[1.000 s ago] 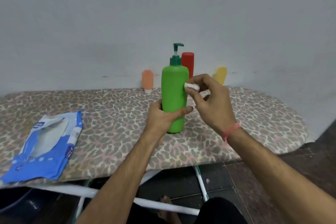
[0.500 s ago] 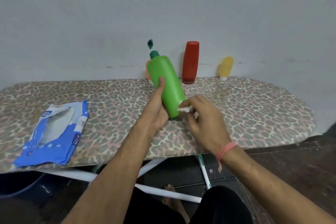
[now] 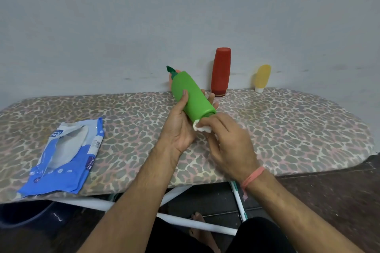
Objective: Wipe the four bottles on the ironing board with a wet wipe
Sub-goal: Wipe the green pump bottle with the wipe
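Bottle work is well under way in the head view, our only one. We hold the green pump bottle (image 3: 192, 96) in our left hand (image 3: 178, 127), thumb along its near side and fingertips showing past its far side, so that grip is closed round the body. The bottle is lifted off the ironing board (image 3: 287, 129) and tilted far over, pump pointing away toward the wall, base turned toward us. Our right hand (image 3: 228, 139) pinches a small wad of wet wipe (image 3: 202, 127) and presses it to the rim of that base.

What has changed: a second ago the bottle stood upright on the board and the wipe was on its upper side; half a second ago it was already leaning with the wipe low on the body. Now the wipe has reached the bottom edge. We judge that the sides of this bottle are done and the base is the last part of it.

Against the wall the red bottle (image 3: 221, 71) and the yellow bottle (image 3: 262, 78) stand upside down on their caps, well apart from our hands. An orange bottle (image 3: 170, 82) is mostly hidden behind the green one. Whether any of these has been wiped we cannot tell.

On the board to our left lies the opened blue wipes packet (image 3: 65, 156).
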